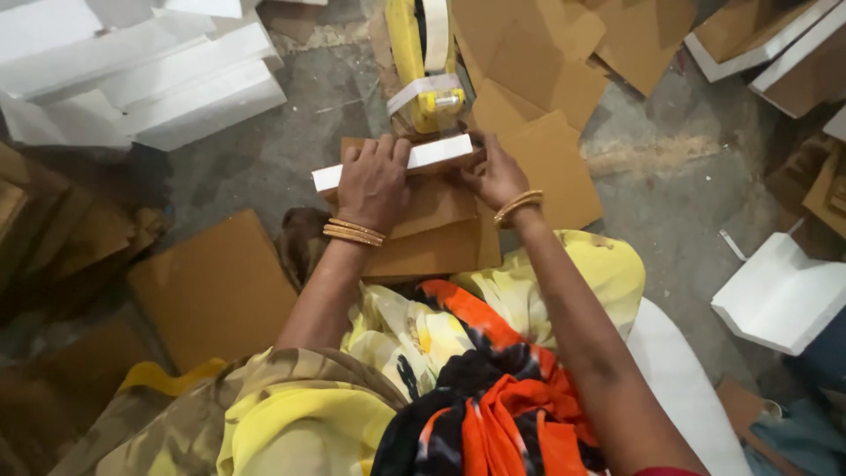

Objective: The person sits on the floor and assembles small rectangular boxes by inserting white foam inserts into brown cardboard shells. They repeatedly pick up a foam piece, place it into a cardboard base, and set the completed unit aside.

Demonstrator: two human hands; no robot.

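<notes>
The white foam strip (pixel 394 164), lying crosswise, is gripped under the left hand (pixel 374 183) with curled fingers, its right end pinched by the right hand (pixel 495 176).

Two hands (pixel 374 181), four bangles (pixel 353 233), one foam strip (pixel 438 152)

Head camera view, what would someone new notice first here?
Probably the two hands at centre: the left hand presses on a white foam strip lying across a stack of brown cardboard sheets, and the right hand touches its other end. Behind it stands a yellow tape dispenser; white foam blocks are piled top left.
</notes>
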